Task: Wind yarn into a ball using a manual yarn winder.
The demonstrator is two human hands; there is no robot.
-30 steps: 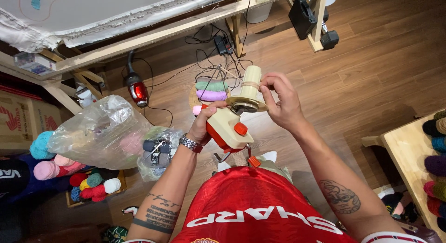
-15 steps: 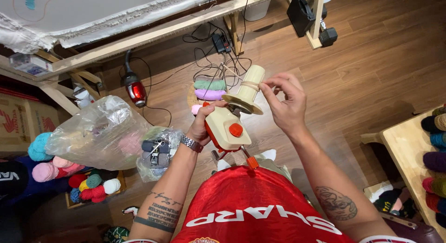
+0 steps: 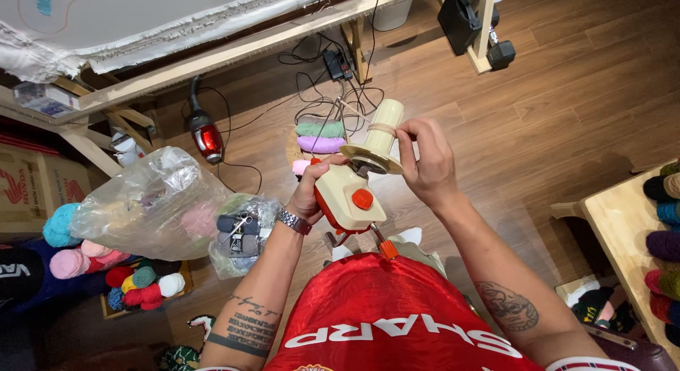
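Note:
A cream and red yarn winder [image 3: 352, 199] sits in front of my chest. My left hand [image 3: 312, 189] grips its body from the left side, a metal watch on the wrist. On top stands a cream cone spindle [image 3: 380, 133] with a thin strand of pale yarn wrapped round it. My right hand [image 3: 425, 162] touches the spindle's right side, fingers pinched at the strand. Green, purple and pink yarn balls [image 3: 320, 136] lie on the floor just beyond the winder.
A clear plastic bag of yarn [image 3: 152, 204] lies to my left, beside a box of coloured yarn balls [image 3: 138, 286]. Cables and a power strip [image 3: 333, 63] trail under a wooden frame [image 3: 212, 55]. A wooden shelf with dark yarn [image 3: 652, 236] stands right.
The winder and both hands have stayed nearly still; my right hand's fingers shifted slightly along the spindle.

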